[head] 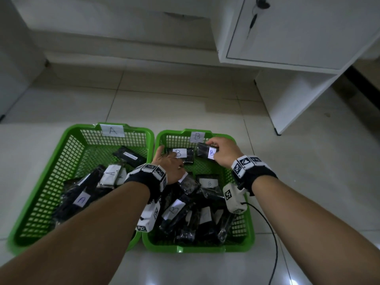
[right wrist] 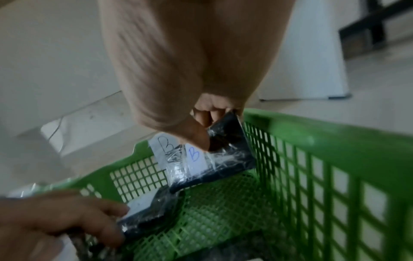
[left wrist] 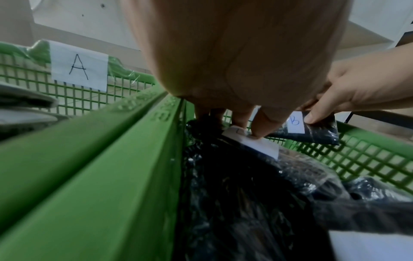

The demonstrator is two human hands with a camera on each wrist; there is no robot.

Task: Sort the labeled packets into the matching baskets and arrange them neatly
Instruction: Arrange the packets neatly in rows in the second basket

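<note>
Two green mesh baskets stand side by side on the floor: basket A on the left and basket B on the right, each with a paper letter on its far wall. My left hand reaches over into basket B, and its straight fingers press on a black packet labeled B lying at the far left. My right hand pinches another B packet, tilted against the far wall. Several B packets are heaped in the near half of basket B. A-labeled packets lie in basket A.
A white cabinet stands on the pale tiled floor at the back right. A black cable runs from my right wrist camera down past basket B's right side. One black packet lies apart, far back in basket A.
</note>
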